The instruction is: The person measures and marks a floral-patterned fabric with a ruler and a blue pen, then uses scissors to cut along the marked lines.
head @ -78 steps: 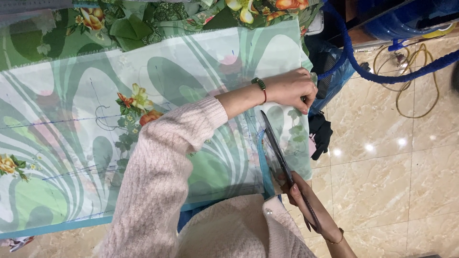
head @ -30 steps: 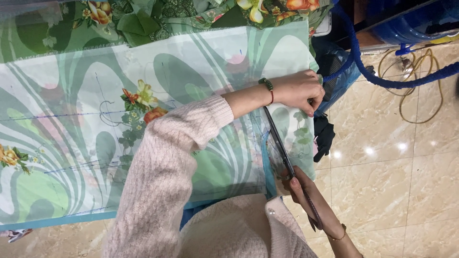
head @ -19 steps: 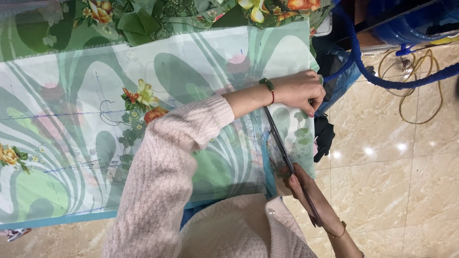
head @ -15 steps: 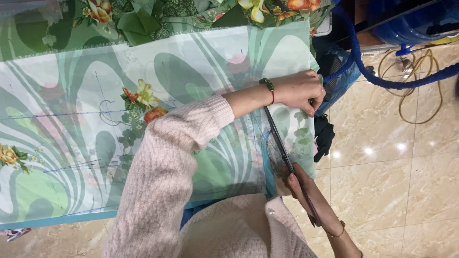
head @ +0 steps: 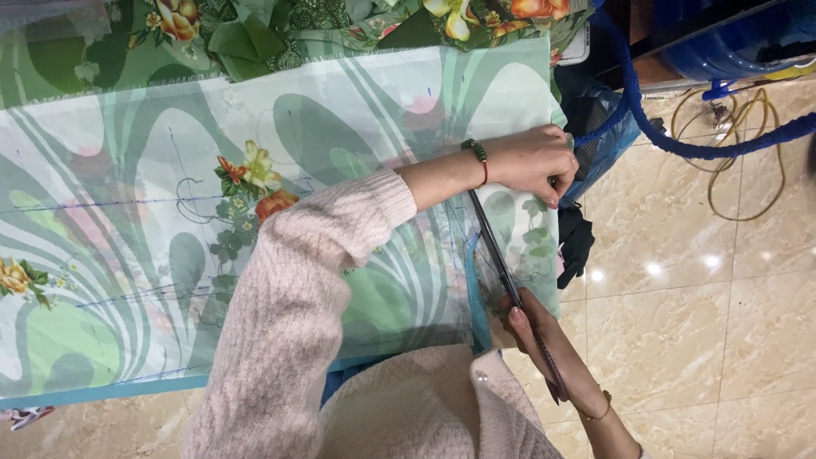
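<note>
Green-and-white floral fabric (head: 280, 212) lies spread flat over a work surface, printed with sweeping pale and mint curves and small clusters of orange and yellow flowers, and marked with thin drawn lines. Along its right-hand part runs a pair of long dark scissors (head: 508, 280), the blades lying across the cloth and pointing away from the person, toward the far edge.

The right hand (head: 544, 336) is closed around the scissors' handle end near the fabric's near edge, fingers wrapped tight on the tool; a thin gold bracelet (head: 597, 414) sits on that wrist. The left hand (head: 535, 161) reaches across the body and presses down on the fabric at its far right edge, just beyond the blade tips, fingers curled together against the cloth; whether it pinches the edge cannot be told. A dark beaded bracelet (head: 478, 157) circles that wrist, and a pale pink knitted sleeve (head: 297, 314) covers the arm.

Beyond the flat piece, darker green floral cloth (head: 255, 25) lies bunched at the top. To the right, a blue hose (head: 671, 136) and a yellow cord (head: 756, 161) lie on the glossy beige tiled floor (head: 705, 314).
</note>
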